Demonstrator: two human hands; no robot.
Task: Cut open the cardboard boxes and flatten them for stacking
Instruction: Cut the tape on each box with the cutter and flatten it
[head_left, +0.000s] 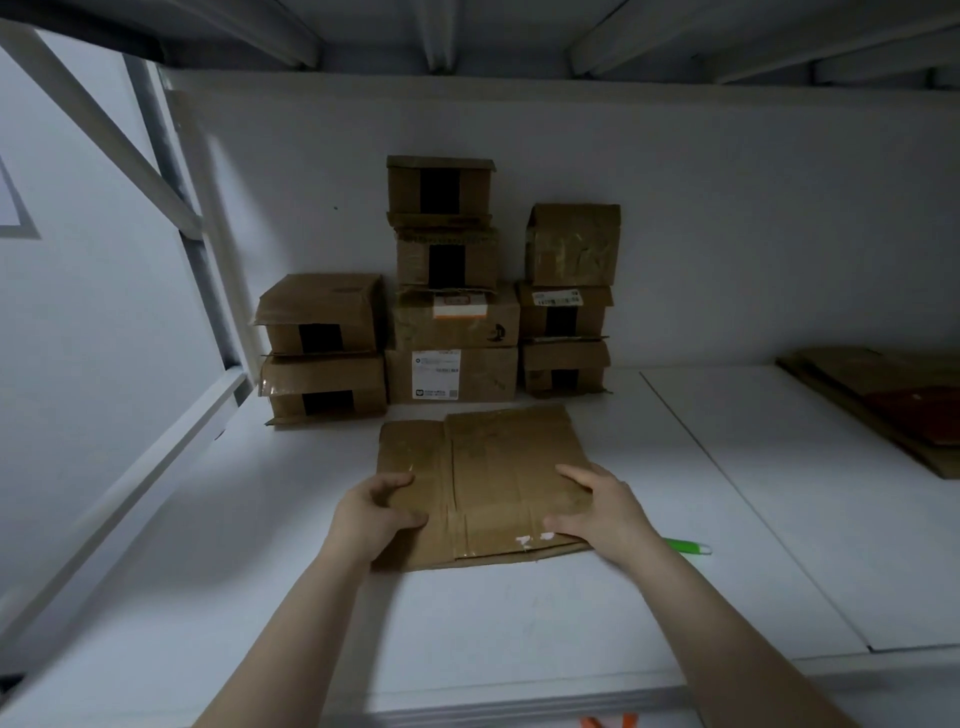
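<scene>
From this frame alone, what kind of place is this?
Likely a storage or packing room: taped cardboard boxes stacked against the wall, a pile of flattened cardboard on the right, and a white worktop under metal rack beams, with a flattened box on it.

- At mid bench (519, 623): flattened box (498, 467).
- Behind it, against the wall (727, 208): stacked boxes (452, 332) in three columns.
- On its left and right edges: left hand (371, 512), right hand (602, 506).
- Just right of it: pen-shaped tool (685, 546).
- Far right: flat cardboard pile (883, 400).
</scene>
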